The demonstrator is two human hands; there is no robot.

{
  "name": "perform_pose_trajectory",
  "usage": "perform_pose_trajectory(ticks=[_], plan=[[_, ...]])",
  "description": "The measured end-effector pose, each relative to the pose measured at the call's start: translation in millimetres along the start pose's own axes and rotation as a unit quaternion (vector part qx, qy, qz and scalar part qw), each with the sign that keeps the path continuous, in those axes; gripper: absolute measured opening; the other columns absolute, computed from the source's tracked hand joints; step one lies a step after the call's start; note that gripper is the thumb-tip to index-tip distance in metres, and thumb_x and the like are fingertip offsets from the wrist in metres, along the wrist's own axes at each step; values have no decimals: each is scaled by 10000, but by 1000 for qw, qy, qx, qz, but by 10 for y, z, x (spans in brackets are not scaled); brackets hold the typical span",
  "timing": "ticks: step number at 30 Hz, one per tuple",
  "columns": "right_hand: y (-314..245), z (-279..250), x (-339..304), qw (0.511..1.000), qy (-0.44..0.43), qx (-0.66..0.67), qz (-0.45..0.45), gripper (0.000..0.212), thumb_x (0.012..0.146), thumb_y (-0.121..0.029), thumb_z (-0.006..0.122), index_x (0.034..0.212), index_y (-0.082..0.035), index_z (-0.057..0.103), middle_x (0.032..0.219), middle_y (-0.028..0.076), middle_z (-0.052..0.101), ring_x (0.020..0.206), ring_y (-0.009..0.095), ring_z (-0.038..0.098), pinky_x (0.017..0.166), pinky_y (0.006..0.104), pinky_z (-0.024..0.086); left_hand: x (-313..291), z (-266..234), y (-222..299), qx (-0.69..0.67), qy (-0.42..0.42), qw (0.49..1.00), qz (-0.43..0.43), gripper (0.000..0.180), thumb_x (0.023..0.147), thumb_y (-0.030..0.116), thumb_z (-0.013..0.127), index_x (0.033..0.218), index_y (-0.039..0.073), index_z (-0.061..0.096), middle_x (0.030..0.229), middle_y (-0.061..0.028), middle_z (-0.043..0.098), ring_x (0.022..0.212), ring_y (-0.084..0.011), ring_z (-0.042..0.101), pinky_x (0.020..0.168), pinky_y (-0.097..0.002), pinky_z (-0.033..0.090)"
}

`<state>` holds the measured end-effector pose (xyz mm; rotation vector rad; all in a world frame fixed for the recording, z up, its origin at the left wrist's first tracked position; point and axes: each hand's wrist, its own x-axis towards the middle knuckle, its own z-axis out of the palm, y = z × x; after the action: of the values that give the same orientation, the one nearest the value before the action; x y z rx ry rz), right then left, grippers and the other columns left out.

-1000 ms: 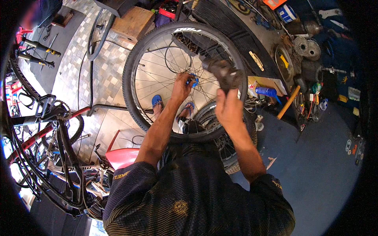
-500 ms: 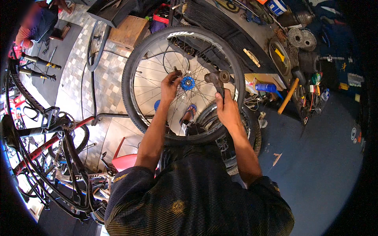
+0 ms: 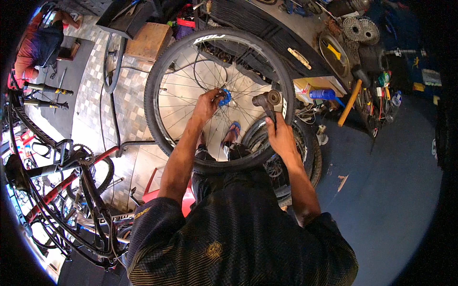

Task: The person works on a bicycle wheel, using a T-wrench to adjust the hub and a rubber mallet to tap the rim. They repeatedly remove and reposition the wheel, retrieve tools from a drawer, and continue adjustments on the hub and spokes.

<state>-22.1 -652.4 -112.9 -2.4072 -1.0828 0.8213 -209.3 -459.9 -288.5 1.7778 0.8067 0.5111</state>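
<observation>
A bicycle wheel (image 3: 150, 90) with a black tyre lies across my lap, its spokes running to a blue hub (image 3: 225, 98). My left hand (image 3: 206, 106) is closed at that hub, a small dark piece (image 3: 222, 96) pinched in its fingertips over the centre. The fingers partly hide both the piece and the hub. In my right hand (image 3: 283, 139) is a hammer (image 3: 267, 99), gripped by the handle with the thumb along it. The hammer's head hangs over the wheel's right side, apart from the hub.
Bicycle frames (image 3: 86, 190) crowd the left. More wheels (image 3: 305, 157) lie under my right forearm. A wooden box (image 3: 149, 42) stands beyond the wheel. The bench at right holds cassette sprockets (image 3: 361, 30) and a wooden handle (image 3: 349, 102). Another person (image 3: 36, 52) is at far left.
My left fingertips have moved from beside the hub onto its centre, bringing the small dark piece there. My right hand still holds the hammer, its head slightly turned.
</observation>
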Motion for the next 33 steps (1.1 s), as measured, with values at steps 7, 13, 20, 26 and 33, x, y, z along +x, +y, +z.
perform_pose_trajectory(ticks=[7,13,20,26,33], plan=[[66,-18,-20,1000,-7,8,-5,395,1059,-331,547,1317,-34,512,809,331,672,826,572,644,711,629,501,34,21,-24,38,-14,999,22,191,935,35,695,1123,6,704,1043,-191,741,960,-339,726,836,-408,570],[-10,-36,-31,1000,-17,10,0,396,1059,-336,543,1330,-49,515,795,317,677,821,563,656,724,628,509,15,48,-80,64,-22,997,39,183,949,68,692,1127,27,706,1065,-180,739,975,-353,720,848,-402,575],[-181,-21,-8,999,-50,-10,4,370,1057,-348,543,1281,-56,513,782,315,679,813,558,660,727,639,511,-8,85,-102,92,-1,994,66,193,961,87,680,1147,45,709,1116,-183,726,1019,-373,699,876,-424,570],[-323,28,32,998,-48,-8,-39,309,1058,-323,562,1208,-55,530,800,297,686,814,543,666,677,593,507,-15,59,-67,89,-15,994,60,231,960,66,674,1188,40,694,1129,-194,721,1041,-380,693,890,-434,567],[-438,134,143,994,-67,8,-86,327,1052,-296,568,1229,-28,506,824,300,693,805,536,666,663,604,504,-30,93,-167,79,7,992,96,280,906,-14,655,1184,12,673,1115,-216,707,1026,-406,684,876,-440,558]])
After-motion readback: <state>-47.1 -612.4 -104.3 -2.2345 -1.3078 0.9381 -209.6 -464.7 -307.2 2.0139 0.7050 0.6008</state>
